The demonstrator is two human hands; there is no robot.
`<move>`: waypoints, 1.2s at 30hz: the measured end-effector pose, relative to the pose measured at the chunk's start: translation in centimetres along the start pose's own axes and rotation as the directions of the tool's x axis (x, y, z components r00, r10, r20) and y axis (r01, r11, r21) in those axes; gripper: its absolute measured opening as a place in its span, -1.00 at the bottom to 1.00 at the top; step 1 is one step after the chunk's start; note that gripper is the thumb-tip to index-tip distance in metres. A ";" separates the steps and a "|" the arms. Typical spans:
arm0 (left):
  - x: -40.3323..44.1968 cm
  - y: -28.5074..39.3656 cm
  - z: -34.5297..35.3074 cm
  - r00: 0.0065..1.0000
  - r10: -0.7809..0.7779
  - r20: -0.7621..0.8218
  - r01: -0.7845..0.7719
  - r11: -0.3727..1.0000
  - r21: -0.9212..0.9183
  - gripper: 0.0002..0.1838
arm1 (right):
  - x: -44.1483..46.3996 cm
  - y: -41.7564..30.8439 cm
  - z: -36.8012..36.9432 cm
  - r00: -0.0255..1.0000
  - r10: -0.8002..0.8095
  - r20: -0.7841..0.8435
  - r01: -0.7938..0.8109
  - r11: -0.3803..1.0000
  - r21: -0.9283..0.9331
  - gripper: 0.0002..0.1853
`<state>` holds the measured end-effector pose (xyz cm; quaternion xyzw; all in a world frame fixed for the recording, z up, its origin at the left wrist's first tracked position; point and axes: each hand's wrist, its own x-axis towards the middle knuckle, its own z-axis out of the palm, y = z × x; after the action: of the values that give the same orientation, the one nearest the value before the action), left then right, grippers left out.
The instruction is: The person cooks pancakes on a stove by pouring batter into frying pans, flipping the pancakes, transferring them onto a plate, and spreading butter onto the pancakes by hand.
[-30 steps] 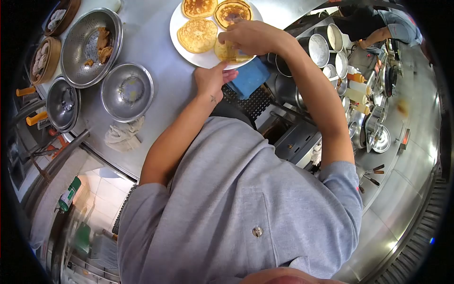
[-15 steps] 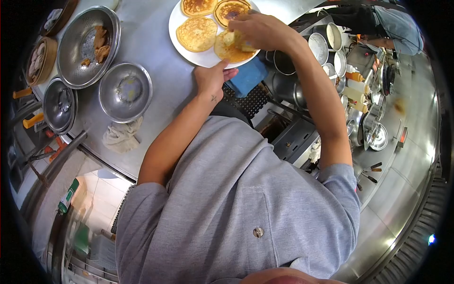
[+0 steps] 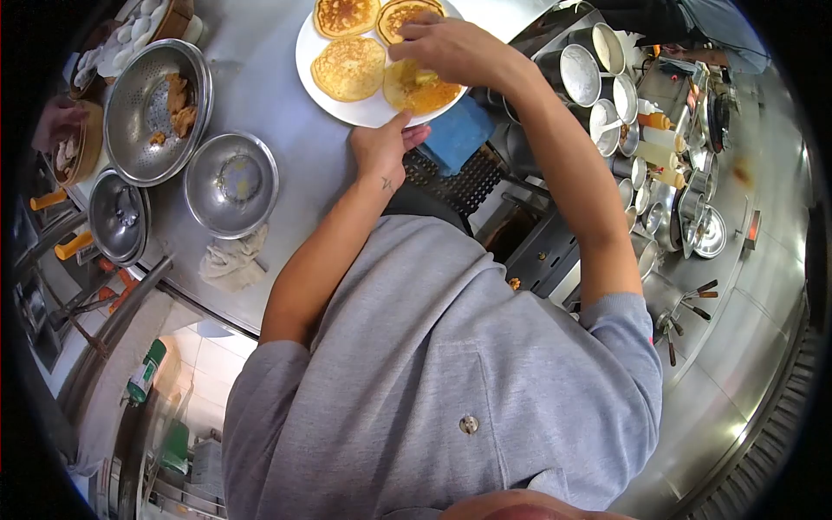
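A white plate (image 3: 340, 113) near the top of the view bears several round browned pancakes (image 3: 348, 68). On the lower right pancake (image 3: 394, 85) lies a soft yellow lump (image 3: 425, 76). My left hand (image 3: 379, 154) grips the plate's near rim, its thumb on top and its fingers underneath. Above the plate's right side hovers my right hand (image 3: 459, 54), palm down. Its fingers are apart and reach left over the pancakes, and I make out nothing held in them. They partly cover the upper right pancake (image 3: 400, 16).
Left on the steel counter (image 3: 260, 95) stand a colander (image 3: 130, 130) with brown pieces, a steel bowl (image 3: 217, 199) and a crumpled cloth (image 3: 232, 264). A blue cloth (image 3: 455, 139) lies beside the plate. Pots (image 3: 579, 74) and squeeze bottles (image 3: 660, 139) crowd the right. Another person (image 3: 724, 30) stands at upper right.
My right hand has lifted off the yellow lump and shifted left and up, showing more of the lower right pancake. The plate sits slightly further left in view, my left hand still on it.
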<state>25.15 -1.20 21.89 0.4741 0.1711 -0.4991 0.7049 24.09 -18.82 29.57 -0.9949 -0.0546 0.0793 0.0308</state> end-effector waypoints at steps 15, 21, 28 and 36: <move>-0.2 0.2 0.2 1.000 0.013 -0.028 -0.012 1.000 0.011 -0.73 | 0.0 0.2 -1.4 0.999 -0.039 -0.021 0.037 0.995 -0.089 -0.55; -0.2 0.2 0.1 1.000 0.027 -0.010 -0.027 1.000 0.015 -0.73 | 0.8 -1.4 -1.4 0.990 -0.132 0.049 0.135 0.989 -0.063 -0.69; -0.4 0.3 0.2 1.000 0.010 -0.009 -0.009 1.000 0.023 -0.71 | 0.3 -0.6 -0.7 0.990 -0.134 -0.049 0.131 0.990 -0.055 -0.71; 0.0 -0.1 -0.2 0.998 0.048 0.043 -0.047 0.998 -0.028 -0.62 | 0.3 -2.3 -2.6 0.981 -0.082 0.176 0.080 0.997 0.018 -0.64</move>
<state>25.08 -1.02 21.78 0.4574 0.1508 -0.4901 0.7265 24.58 -16.68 32.24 -0.9807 -0.0971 0.1661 0.0344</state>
